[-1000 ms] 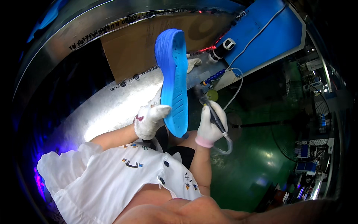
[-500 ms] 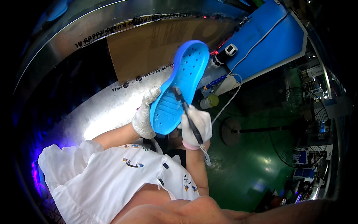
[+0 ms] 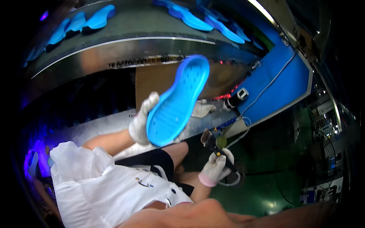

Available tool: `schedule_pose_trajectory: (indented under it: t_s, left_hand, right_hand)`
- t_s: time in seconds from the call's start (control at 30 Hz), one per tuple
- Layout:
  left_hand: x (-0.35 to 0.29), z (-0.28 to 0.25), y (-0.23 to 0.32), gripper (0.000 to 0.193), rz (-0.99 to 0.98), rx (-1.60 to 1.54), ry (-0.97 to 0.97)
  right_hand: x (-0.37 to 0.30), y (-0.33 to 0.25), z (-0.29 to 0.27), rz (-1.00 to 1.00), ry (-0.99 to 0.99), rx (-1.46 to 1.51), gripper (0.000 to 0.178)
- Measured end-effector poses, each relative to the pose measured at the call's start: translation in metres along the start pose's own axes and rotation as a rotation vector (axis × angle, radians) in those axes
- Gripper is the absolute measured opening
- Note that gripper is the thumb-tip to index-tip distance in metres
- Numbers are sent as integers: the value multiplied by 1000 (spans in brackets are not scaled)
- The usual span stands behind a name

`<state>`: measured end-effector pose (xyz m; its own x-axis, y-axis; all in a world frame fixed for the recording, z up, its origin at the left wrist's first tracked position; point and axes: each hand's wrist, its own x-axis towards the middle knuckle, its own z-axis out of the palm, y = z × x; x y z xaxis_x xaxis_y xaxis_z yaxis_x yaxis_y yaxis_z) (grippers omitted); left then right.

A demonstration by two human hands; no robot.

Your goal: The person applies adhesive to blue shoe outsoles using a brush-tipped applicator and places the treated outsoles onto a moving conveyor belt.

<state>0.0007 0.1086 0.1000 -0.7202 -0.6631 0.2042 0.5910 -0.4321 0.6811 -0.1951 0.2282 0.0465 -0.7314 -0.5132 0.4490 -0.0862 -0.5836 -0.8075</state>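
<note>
My left hand (image 3: 141, 123), in a white glove, holds a blue shoe sole (image 3: 173, 108) by its left edge, thumb along the rim. The sole is tilted, its hollow side with holes and ridges facing me. White glove fabric (image 3: 203, 109) shows past the sole's right edge; I cannot tell whether it is my left fingers or a separate glove. Lower right, my right hand (image 3: 217, 167), gloved in white with a pink cuff, grips a black-handled brush (image 3: 207, 138) with a cord at its end. The bristles point up, apart from the sole.
Several blue soles (image 3: 186, 17) lie on the dark conveyor (image 3: 133, 22) beyond a metal rail (image 3: 91, 59). A cardboard sheet (image 3: 142, 85) stands below it. At right are a blue panel (image 3: 279, 81) with a cable, a black-and-white device (image 3: 235, 98) and green floor (image 3: 262, 197).
The brush has left the sole's surface; my right hand has moved down and to the right with it. The view has shifted, bringing the conveyor and its soles into sight.
</note>
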Motion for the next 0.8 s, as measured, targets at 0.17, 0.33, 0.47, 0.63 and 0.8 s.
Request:
schedule_pose_trajectory:
  t_s: [0.17, 0.33, 0.47, 0.63, 0.8]
  left_hand:
    - [97, -13, 151, 88, 371, 132, 50]
    - [100, -14, 191, 69, 145, 1059, 503]
    - [20, -33, 241, 38, 674, 2304, 554]
    - [-34, -85, 307, 23, -329, 2515, 1300]
    - [-57, -72, 285, 26, 508, 2525, 972]
  right_hand:
    - [-1, -3, 11, 208, -103, 92, 23]
    - [-4, 19, 3, 295, -125, -18, 25]
    - [-11, 41, -16, 399, -203, -19, 27]
    - [-14, 49, -16, 482, -136, 143, 29]
    - [-19, 61, -21, 518, -119, 98, 29]
